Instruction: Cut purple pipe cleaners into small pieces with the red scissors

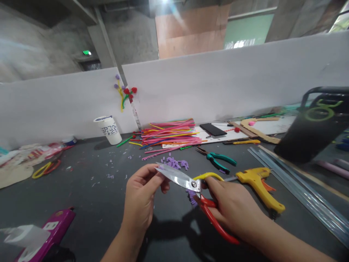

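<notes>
Red-and-yellow-handled scissors gripped in the right hand, pointing left; left hand's raised, fingers pinching what looks like a purple bit right at the tips.

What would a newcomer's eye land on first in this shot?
Likely the shiny scissors, gripped in the right hand, blade tips at the left hand. Beyond them, a bright heap of mostly pink pipe cleaners lies before the white partition. The yellow glue gun, on the table to the right, also stands out.
</notes>
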Demonstrator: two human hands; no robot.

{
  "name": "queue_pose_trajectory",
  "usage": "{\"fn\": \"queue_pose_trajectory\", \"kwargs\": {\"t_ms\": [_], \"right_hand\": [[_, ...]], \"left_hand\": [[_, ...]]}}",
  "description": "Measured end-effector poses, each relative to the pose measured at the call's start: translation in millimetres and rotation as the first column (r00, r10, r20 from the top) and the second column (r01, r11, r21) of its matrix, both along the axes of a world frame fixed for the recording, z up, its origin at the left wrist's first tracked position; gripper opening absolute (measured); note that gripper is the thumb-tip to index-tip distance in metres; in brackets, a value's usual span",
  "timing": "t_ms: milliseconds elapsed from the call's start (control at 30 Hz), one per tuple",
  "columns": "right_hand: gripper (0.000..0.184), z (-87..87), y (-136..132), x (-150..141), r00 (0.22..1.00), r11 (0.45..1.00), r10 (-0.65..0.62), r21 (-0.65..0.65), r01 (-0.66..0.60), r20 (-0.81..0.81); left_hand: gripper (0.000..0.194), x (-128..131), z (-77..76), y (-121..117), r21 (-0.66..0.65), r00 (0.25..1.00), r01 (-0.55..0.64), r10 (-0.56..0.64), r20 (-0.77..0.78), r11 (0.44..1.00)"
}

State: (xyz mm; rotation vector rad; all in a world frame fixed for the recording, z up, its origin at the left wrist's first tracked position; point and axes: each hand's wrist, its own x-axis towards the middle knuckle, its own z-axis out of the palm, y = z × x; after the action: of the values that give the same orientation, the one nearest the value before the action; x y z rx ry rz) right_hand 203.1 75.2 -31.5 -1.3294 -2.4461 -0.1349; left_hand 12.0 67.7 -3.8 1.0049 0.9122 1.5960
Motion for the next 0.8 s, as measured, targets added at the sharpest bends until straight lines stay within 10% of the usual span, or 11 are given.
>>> {"fn": "queue_pose_trajectory", "kwargs": {"t_ms": [800], "right_hand": [[0.015, 2.1, -0.8, -1.4, 1.0, 1.0, 0.002, -0.028, -0.001, 0.012]], "left_hand": [[0.005, -5.9, 2.1, 1.1, -0.063, 1.0, -0.006, 0.006, -0.008, 0.998]]}}
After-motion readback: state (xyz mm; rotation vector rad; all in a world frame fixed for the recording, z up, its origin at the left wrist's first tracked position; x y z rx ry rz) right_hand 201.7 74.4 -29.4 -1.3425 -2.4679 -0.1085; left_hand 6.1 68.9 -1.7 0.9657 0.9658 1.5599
